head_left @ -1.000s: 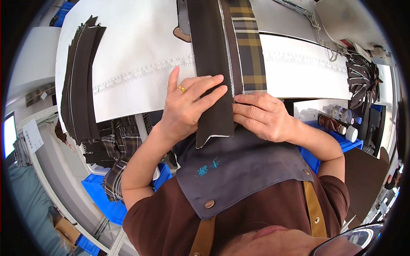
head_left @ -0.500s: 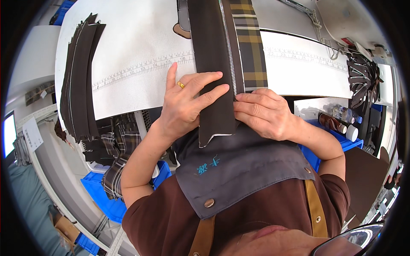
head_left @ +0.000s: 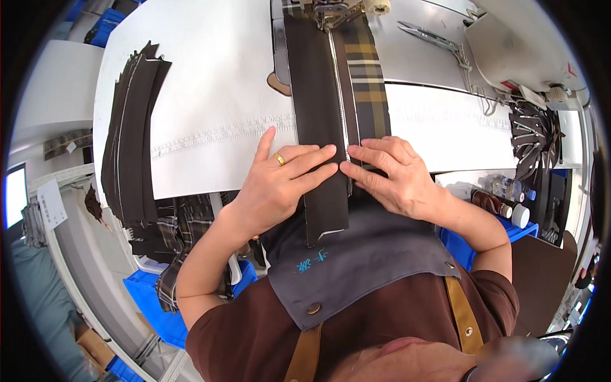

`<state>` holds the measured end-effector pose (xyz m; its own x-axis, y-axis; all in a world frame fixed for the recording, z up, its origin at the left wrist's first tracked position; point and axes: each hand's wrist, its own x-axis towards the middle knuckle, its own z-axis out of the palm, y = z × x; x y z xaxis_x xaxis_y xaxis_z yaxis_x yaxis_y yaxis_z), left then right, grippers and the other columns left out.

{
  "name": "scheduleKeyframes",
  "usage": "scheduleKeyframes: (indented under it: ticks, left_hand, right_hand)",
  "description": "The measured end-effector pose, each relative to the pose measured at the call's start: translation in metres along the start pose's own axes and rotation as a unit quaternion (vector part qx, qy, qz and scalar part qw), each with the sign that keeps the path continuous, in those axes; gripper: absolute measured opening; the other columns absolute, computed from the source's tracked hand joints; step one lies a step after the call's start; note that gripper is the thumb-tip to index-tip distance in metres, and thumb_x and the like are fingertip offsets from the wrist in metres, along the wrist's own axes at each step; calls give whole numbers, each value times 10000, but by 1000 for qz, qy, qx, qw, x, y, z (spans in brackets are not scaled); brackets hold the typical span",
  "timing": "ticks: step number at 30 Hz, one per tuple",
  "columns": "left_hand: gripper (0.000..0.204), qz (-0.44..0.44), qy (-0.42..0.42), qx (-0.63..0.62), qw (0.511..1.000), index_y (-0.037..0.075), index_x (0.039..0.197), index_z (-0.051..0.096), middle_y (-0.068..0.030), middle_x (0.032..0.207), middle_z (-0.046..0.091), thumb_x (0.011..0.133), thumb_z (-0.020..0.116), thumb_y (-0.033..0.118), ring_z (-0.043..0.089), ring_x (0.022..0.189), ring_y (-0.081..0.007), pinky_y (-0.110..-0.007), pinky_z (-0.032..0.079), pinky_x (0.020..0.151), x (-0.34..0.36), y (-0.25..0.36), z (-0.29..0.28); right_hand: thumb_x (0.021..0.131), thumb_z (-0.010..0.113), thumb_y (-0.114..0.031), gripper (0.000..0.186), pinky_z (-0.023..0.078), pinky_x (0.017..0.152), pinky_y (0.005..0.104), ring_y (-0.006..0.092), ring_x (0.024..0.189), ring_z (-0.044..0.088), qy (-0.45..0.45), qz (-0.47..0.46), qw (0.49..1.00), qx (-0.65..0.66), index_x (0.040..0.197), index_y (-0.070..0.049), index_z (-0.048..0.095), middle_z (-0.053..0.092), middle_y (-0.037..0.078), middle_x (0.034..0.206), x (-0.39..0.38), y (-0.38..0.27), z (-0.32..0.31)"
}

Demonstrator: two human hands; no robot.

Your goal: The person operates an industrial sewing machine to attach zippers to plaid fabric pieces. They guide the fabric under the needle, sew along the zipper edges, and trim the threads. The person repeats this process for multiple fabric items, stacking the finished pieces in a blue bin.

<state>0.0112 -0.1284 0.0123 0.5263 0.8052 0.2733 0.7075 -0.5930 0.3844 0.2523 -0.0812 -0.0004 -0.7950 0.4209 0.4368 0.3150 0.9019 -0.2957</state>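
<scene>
A long dark brown fabric strip (head_left: 315, 95) runs toward me over the table edge, its near end hanging over my apron. Along its right side lies a metal zipper (head_left: 339, 95), with yellow-and-dark plaid fabric (head_left: 369, 70) beneath. The far part of the zipper passes under the sewing machine's presser foot area (head_left: 328, 18). My left hand (head_left: 270, 184) is open, two fingertips resting on the strip, its little finger raised. My right hand (head_left: 401, 175) lies with fingers outstretched and apart, its fingertips at the zipper's edge, holding nothing.
A stack of dark strips (head_left: 130, 134) lies at the left of the white ruled table (head_left: 216, 175). Metal tweezers (head_left: 429, 35) are at the far right, near a hanging bundle of dark strips (head_left: 534, 137). Bottles (head_left: 503, 191) and blue bins (head_left: 153, 293) are below table level.
The view has shifted, bringing the machine's presser foot area into sight. My right hand's fingers have gone from pinching the zipper's edge to lying stretched out. My left hand stays on the strip.
</scene>
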Motion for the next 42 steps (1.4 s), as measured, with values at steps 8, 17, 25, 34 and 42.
scheduleKeyframes:
  ticks: [8,17,25,34,42]
  left_hand:
    - [299,66,84,17,994,88,1119,651,24,1148,657,849,534,35,578,821,-219,-347,459,829,105,-99,0]
    - [174,121,121,108,979,130,980,685,81,1070,673,830,621,190,576,831,-154,-293,479,738,118,-115,11]
    - [235,60,206,154,964,110,969,682,37,1028,651,770,705,231,598,802,-174,-343,456,791,97,-93,20]
    - [289,-32,126,128,983,223,1080,693,65,1174,630,811,671,327,571,992,-164,-543,207,1050,85,-89,12]
    - [312,-45,80,95,991,239,1100,684,71,1201,618,809,668,349,543,1035,-193,-562,179,1060,88,-94,6]
  right_hand:
    - [704,725,-157,380,462,834,361,238,1029,559,-5,9,1000,28,1059,-43,653,596,87,1118,5,-4,-2]
    - [706,728,-171,398,457,839,366,243,1046,555,-2,13,1000,21,1076,-48,648,590,86,1146,0,-3,1]
    - [707,693,-172,403,451,847,369,240,1027,544,-18,11,1000,16,1086,-43,649,579,81,1096,3,-5,-4]
    - [711,601,-145,393,459,830,349,217,970,549,-24,-35,999,14,1084,-34,655,573,68,1039,5,3,-3]
    - [717,600,-142,374,462,812,335,208,953,547,-37,-38,998,32,1071,-39,657,574,60,1027,7,7,-5]
